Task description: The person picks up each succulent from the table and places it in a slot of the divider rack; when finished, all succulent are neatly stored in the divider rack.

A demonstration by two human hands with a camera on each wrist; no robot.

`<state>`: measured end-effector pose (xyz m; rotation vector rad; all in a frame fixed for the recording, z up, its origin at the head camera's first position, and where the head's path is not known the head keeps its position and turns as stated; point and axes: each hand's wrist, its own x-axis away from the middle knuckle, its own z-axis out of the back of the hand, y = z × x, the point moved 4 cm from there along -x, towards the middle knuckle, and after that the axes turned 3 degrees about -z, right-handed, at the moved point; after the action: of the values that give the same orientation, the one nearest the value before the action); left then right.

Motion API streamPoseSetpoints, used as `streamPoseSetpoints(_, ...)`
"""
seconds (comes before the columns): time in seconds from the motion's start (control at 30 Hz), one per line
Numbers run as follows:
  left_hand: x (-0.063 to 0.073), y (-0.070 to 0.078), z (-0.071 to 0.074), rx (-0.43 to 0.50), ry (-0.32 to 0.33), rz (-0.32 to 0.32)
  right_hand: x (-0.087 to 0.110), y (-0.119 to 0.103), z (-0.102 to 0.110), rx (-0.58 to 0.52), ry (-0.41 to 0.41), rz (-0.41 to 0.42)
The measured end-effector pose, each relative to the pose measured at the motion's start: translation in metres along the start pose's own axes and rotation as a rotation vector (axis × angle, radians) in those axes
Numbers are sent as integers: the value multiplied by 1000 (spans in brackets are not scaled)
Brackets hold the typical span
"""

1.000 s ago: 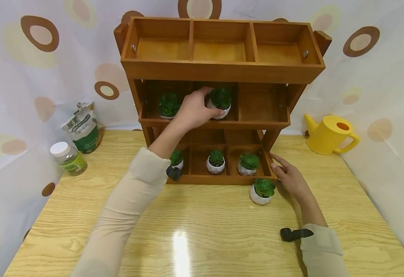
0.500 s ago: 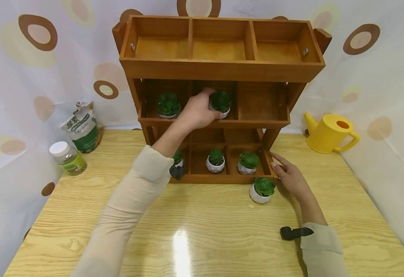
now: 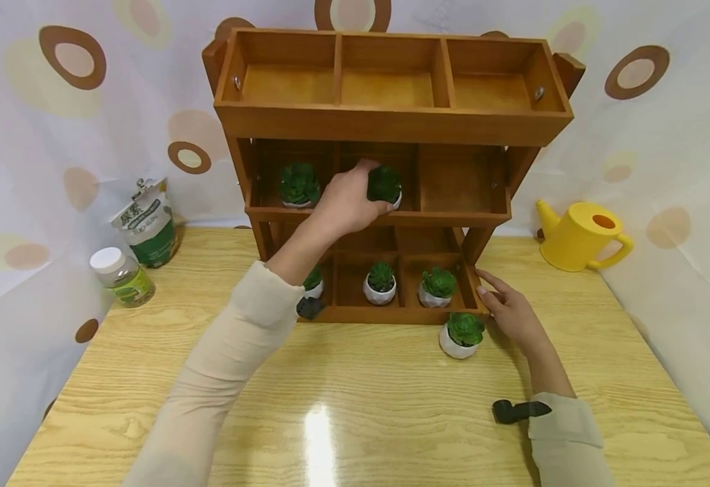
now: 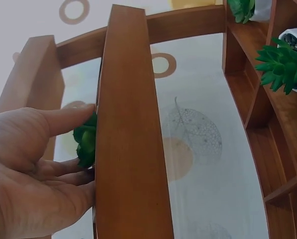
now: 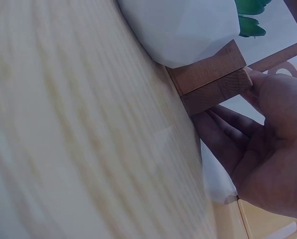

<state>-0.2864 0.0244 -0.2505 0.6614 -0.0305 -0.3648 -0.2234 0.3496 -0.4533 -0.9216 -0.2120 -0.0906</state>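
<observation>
My left hand reaches into the middle tier of a wooden shelf. Thumb and fingers hold a potted succulent low in its central compartment; in the left wrist view the green leaves show between them, the pot mostly hidden behind the front board. To its left sits another potted succulent. Down at the shelf's lower right corner, my right hand grips the side, thumb and fingers on either side of the board end. A white-potted succulent stands on the table just in front.
Along the bottom tier stand three small succulents, one in the centre and one at right, the left one partly covered by my sleeve. A yellow watering can is at right; a jar and a bag are at left.
My left hand has lowered the succulent slightly and set it deeper into the middle compartment; its white pot shows less now. The right hand stays at the shelf corner.
</observation>
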Motion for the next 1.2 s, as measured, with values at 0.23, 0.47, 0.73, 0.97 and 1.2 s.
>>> streamPoseSetpoints(0.23,20,-2,12,67,155,-50,0,1,-1,5,-3,1)
streamPoseSetpoints(0.47,60,-3,15,253,287,-253,-1,1,-1,10,-6,-1)
streamPoseSetpoints(0.73,94,-11,-21,408,91,-274,0,2,-1,-14,-12,-13)
streamPoseSetpoints(0.97,102,-21,-59,470,-64,-201,-1,2,-1,-9,-9,-2)
streamPoseSetpoints(1.2,103,-28,-89,500,-135,-159,-2,1,-2,-17,-21,-21)
